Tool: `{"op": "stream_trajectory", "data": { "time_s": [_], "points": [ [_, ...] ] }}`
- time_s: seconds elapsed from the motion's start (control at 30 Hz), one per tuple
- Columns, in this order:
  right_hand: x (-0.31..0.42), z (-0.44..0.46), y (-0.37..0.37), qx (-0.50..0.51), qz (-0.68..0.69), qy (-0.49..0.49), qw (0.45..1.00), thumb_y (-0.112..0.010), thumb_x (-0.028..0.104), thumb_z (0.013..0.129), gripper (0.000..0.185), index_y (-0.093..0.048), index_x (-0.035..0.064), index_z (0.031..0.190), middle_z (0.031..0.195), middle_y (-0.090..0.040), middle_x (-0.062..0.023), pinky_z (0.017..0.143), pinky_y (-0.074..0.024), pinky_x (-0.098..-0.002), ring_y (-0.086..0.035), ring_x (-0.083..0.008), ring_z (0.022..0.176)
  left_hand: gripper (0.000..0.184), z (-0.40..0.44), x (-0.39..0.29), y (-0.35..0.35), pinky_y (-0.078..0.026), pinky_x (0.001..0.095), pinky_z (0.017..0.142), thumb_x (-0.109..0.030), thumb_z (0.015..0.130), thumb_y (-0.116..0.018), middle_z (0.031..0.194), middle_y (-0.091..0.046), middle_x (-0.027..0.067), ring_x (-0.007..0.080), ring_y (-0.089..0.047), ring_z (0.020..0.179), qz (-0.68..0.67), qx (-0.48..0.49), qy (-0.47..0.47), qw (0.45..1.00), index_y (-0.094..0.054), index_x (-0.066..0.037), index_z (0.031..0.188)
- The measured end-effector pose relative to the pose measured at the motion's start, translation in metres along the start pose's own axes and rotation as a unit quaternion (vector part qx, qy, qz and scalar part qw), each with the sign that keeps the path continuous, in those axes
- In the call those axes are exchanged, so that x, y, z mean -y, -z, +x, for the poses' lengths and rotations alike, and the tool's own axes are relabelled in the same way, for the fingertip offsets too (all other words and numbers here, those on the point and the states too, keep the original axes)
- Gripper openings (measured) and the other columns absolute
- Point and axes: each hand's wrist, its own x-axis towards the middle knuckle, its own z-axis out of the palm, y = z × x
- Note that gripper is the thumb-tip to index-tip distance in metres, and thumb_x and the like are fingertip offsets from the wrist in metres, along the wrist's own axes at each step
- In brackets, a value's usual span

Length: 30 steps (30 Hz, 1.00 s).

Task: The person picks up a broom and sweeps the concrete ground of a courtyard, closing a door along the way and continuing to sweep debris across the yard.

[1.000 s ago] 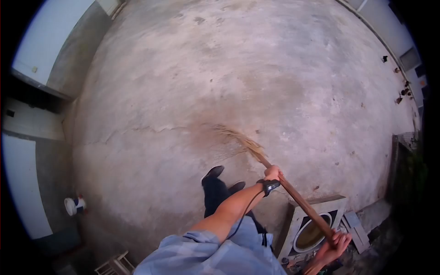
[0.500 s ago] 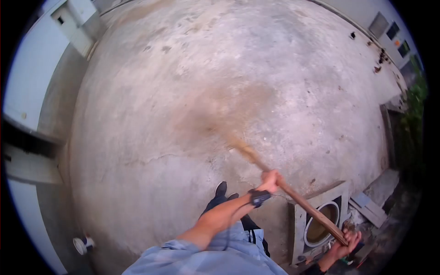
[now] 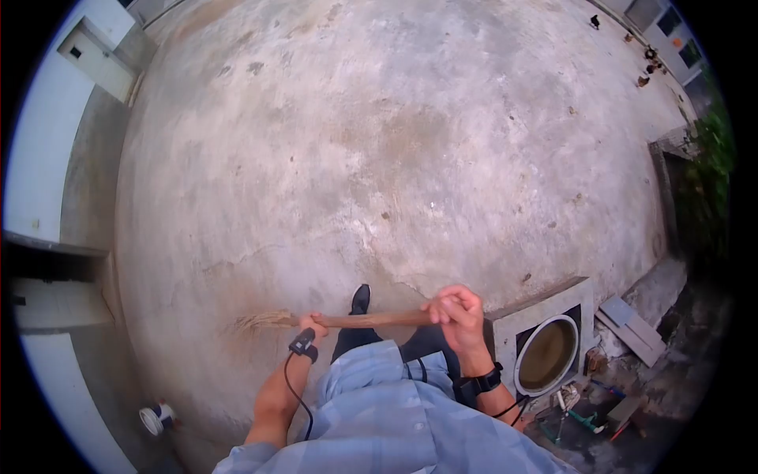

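Well, left hand (image 3: 314, 325), grip closed, holds the broom (image 3: 371, 320); right hand (image 3: 456, 313), grip half-open, touches its end.

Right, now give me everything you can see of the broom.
The broom has a long, brown, wood-like handle and a pale, straw-like head that frays into thin, uneven strands. It lies almost level across the view, in front of the person's body, the head toward the left. The left hand wraps the handle close to the head; the right hand is at its other end, its grip unclear. Whether the strands touch the ground cannot be told.
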Motion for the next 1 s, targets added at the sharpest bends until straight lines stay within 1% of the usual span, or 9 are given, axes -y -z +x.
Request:
{"op": "stream_trajectory", "data": {
  "time_s": [0.17,0.2,0.27,0.43,0.53,0.63,0.83,0.9,1.0],
  "points": [
    [0.052,0.0,0.06,-0.024,-0.009,0.017,1.0,-0.054,0.006,0.079,0.012,-0.055,-0.0021,0.088,0.056,-0.049,-0.0038,0.071,-0.0481,-0.0377,-0.05,-0.0145,0.052,0.02,0.136,0.087,0.037,-0.03,0.0295,0.04,-0.011,0.066,-0.045,0.05,-0.035,-0.0009,0.0154,-0.035,0.043,0.064,0.085,0.109,0.988,-0.03,-0.015,0.053],
    [0.077,-0.005,0.085,-0.064,-0.041,0.036,0.996,-0.054,0.006,0.079,0.011,-0.055,-0.0014,0.088,0.059,-0.053,-0.0054,0.068,-0.0492,-0.0372,-0.052,-0.0151,0.052,0.018,0.018,0.14,-0.035,-0.029,0.0323,0.042,-0.01,0.068,-0.044,0.049,-0.033,0.0004,0.0171,-0.035,0.045,0.096,0.156,0.12,0.976,-0.033,-0.013,0.054],
    [0.152,-0.033,0.13,-0.136,-0.119,0.088,0.98,-0.058,0.012,0.077,0.014,-0.054,-0.0002,0.083,0.06,-0.053,-0.0066,0.067,-0.0494,-0.0365,-0.052,-0.0172,0.051,0.01,0.005,0.252,-0.097,-0.034,0.0331,0.044,-0.008,0.068,-0.047,0.056,-0.04,0.0037,0.018,-0.041,0.049,0.126,0.155,0.083,0.976,-0.039,-0.009,0.062],
    [0.31,-0.193,0.247,-0.299,-0.175,0.341,0.874,-0.047,0.009,0.084,0.018,-0.047,-0.0003,0.1,0.061,-0.034,0.0011,0.076,-0.0416,-0.033,-0.037,-0.0094,0.059,0.013,-0.09,0.545,-0.251,-0.045,0.0351,0.048,-0.004,0.068,-0.053,0.074,-0.055,0.0119,0.0204,-0.054,0.059,0.226,-0.036,0.102,0.968,-0.053,0.003,0.08],
    [0.289,-0.187,0.184,-0.382,-0.206,0.453,0.779,-0.046,0.0,0.083,0.007,-0.048,0.0,0.09,0.054,-0.036,-0.0067,0.066,-0.044,-0.0408,-0.041,-0.0178,0.053,0.011,-0.131,0.607,-0.33,-0.041,0.0347,0.043,-0.009,0.066,-0.054,0.058,-0.052,0.0094,0.0206,-0.053,0.05,0.39,0.195,0.079,0.896,-0.053,0.002,0.066],
    [0.241,-0.165,0.18,-0.377,-0.402,0.46,0.696,-0.046,0.002,0.084,0.007,-0.047,-0.0018,0.09,0.056,-0.041,-0.0088,0.06,-0.0435,-0.0376,-0.039,-0.0174,0.051,0.015,-0.129,0.61,-0.392,-0.04,0.0343,0.042,-0.01,0.063,-0.051,0.056,-0.053,0.0109,0.0205,-0.052,0.047,0.463,0.34,0.011,0.818,-0.052,0.005,0.064],
    [0.282,-0.202,0.245,-0.448,-0.224,0.539,0.677,-0.047,0.003,0.083,0.01,-0.048,-0.0059,0.088,0.058,-0.046,-0.0108,0.055,-0.0425,-0.0336,-0.042,-0.017,0.051,0.012,-0.214,0.595,-0.391,-0.039,0.0326,0.04,-0.01,0.065,-0.052,0.055,-0.048,0.0094,0.0193,-0.049,0.045,0.369,0.331,-0.05,0.867,-0.047,0.0,0.068],
    [0.278,-0.228,0.311,-0.488,-0.164,0.444,0.733,-0.044,0.011,0.089,0.021,-0.044,-0.0004,0.106,0.061,-0.032,0.0008,0.077,-0.0418,-0.0339,-0.036,-0.0097,0.058,0.013,-0.202,0.58,-0.367,-0.037,0.033,0.038,-0.008,0.065,-0.053,0.058,-0.044,0.0062,0.0176,-0.046,0.047,0.328,0.325,-0.083,0.883,-0.045,-0.001,0.072],
    [0.266,-0.205,0.345,-0.337,-0.129,0.385,0.849,-0.049,0.014,0.087,0.022,-0.045,0.0014,0.104,0.062,-0.035,0.001,0.078,-0.0439,-0.0359,-0.039,-0.0107,0.059,0.009,-0.185,0.515,-0.339,-0.037,0.0305,0.038,-0.003,0.067,-0.053,0.059,-0.045,0.0036,0.015,-0.044,0.046,0.229,0.224,-0.076,0.944,-0.045,-0.003,0.073]
  ]
}}
